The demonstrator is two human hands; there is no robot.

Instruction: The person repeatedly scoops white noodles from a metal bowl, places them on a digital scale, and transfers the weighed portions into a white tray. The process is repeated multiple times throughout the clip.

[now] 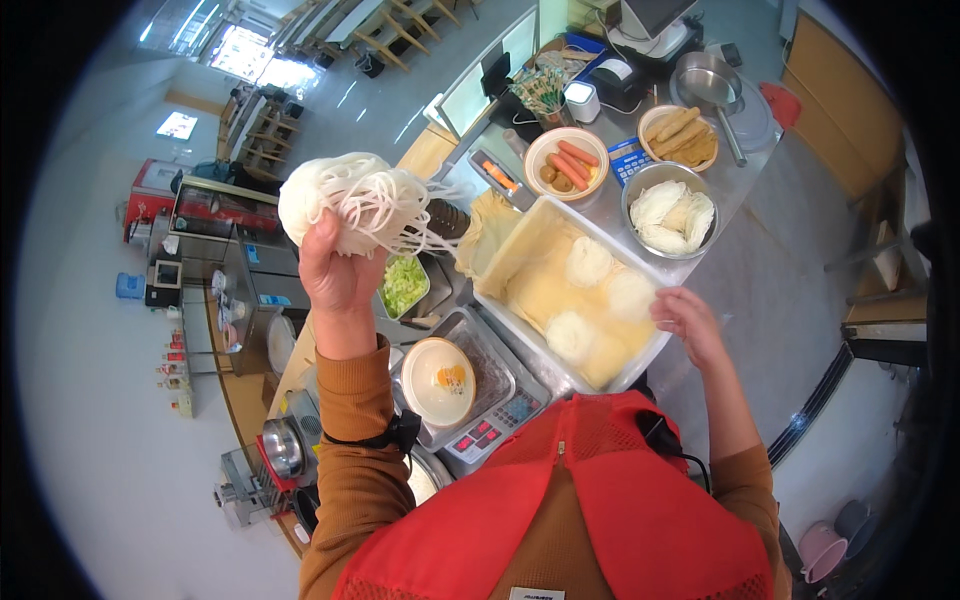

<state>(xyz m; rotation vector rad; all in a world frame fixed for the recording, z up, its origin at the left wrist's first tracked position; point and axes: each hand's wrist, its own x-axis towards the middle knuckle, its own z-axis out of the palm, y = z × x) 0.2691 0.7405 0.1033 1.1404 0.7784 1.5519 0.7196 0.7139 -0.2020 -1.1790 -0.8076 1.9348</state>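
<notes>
My left hand (341, 274) is raised on the left, gripping a bundle of white noodles (367, 199) with loose strands trailing to the right. Slightly blurred, my right hand (691, 324) is at the right rim of a white plastic tub (499, 315); its fingers are loosely bent and I see nothing in them. Whether they touch the rim is unclear. Lining the tub is a yellowish cloth (525, 289), part of which hangs over the far left corner (487, 229). Several round noodle nests lie on it, one (589, 261) at the back and another (570, 336) nearer me.
Left of the tub, a bowl (439, 379) with a yolk-coloured item sits in a tray on a digital scale (491, 435). Chopped greens (405, 285) fill a container. Behind stand a sausage bowl (566, 165), calculator (628, 159), steel bowl (670, 217) of pale leaves, and saucepan (709, 79).
</notes>
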